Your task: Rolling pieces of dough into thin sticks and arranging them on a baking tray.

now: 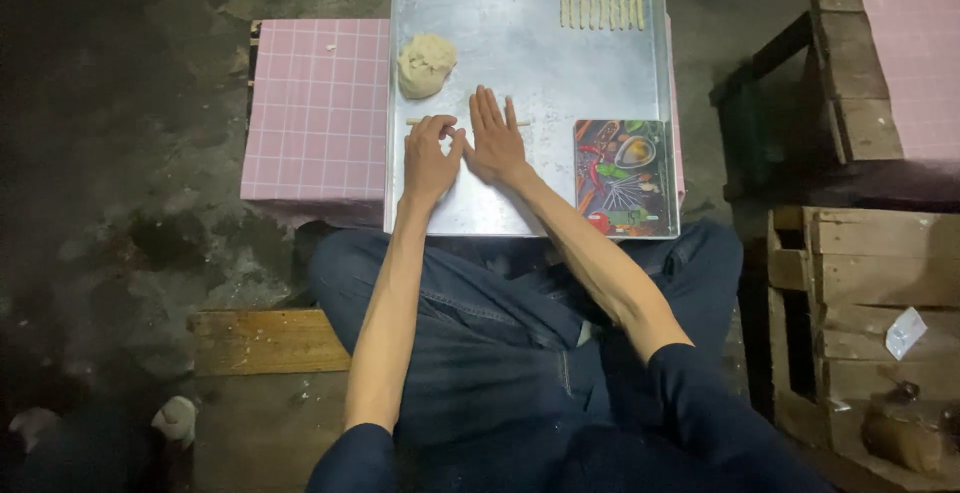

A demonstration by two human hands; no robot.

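Jeans-clad knees sit nearest, with both bare forearms reaching forward onto a metal tray point(520, 13) that rests on a pink tiled bench point(315, 113). Left hand point(430, 158) lies with its fingers curled loosely over the left end of a thin dough rope point(415, 121), while the right hand point(494, 138) presses flat on the rope, fingers straight and spread. A printed board point(622, 178) lies at the tray's near right corner. Beyond the hands sits a dough lump point(425, 63), and farthest, a row of cut dough sticks point(603, 10).
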